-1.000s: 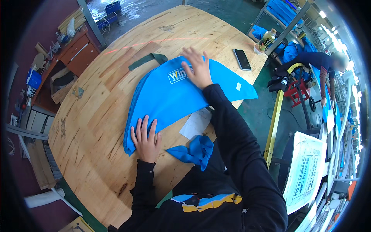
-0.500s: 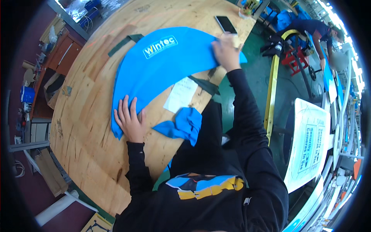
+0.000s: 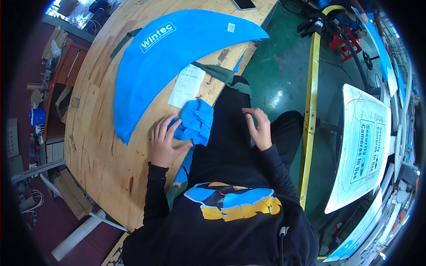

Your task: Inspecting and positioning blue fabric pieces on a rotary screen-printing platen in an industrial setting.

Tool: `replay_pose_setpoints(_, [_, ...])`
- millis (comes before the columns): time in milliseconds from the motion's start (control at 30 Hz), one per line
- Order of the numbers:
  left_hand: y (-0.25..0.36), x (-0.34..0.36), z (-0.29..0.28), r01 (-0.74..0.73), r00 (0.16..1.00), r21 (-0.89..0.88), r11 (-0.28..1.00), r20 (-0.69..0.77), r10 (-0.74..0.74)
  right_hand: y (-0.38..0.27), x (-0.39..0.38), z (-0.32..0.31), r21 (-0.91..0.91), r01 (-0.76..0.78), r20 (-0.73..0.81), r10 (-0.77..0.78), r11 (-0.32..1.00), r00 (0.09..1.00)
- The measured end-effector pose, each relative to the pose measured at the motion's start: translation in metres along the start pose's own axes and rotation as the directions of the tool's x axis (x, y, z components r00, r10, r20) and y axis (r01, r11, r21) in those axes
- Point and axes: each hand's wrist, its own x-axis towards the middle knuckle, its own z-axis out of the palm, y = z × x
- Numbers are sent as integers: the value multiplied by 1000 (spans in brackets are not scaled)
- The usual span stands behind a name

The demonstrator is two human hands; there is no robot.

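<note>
A large blue curved fabric piece (image 3: 177,48) lies flat on the round wooden table (image 3: 97,146). A white paper sheet (image 3: 186,86) lies beside its inner edge. A crumpled small blue cloth (image 3: 195,122) sits at the table's near edge. My left hand (image 3: 163,144) rests on the table with its fingers on that cloth's left side. My right hand (image 3: 258,128) hangs in the air off the table, over my dark lap, with fingers loosely curled and nothing in it.
A dark green strip (image 3: 124,42) lies past the big fabric's far edge. A phone (image 3: 244,4) lies at the table's far edge. A yellow rail (image 3: 310,111) and a white sign board (image 3: 364,146) stand on the green floor at right. Wooden cabinets (image 3: 62,66) are at left.
My right hand left the big blue fabric's far end and pulled back over my lap. My left hand moved off that fabric's near tip onto the small crumpled cloth.
</note>
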Motion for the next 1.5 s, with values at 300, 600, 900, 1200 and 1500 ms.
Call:
replay_pose_setpoints(300, [55,34,1,-195,977,-20,981,-92,193,-63,-12,-7,266,235,102,-269,935,958])
replay_pose_setpoints(600, [118,73,-3,64,894,-607,792,387,224,-52,-31,-59,539,-272,534,-73,797,842])
replay_pose_setpoints(900, [80,147,107,-556,824,178,812,247,510,-26,-80,-93,931,-291,165,459,219,873])
replay_pose_setpoints(1200, [39,168,204,-626,777,484,612,454,436,-11,-74,-86,964,-115,236,572,-241,786])
replay_pose_setpoints(1500, [93,182,146,-273,851,-520,809,262,456,10,-39,-11,651,-585,733,202,-484,649])
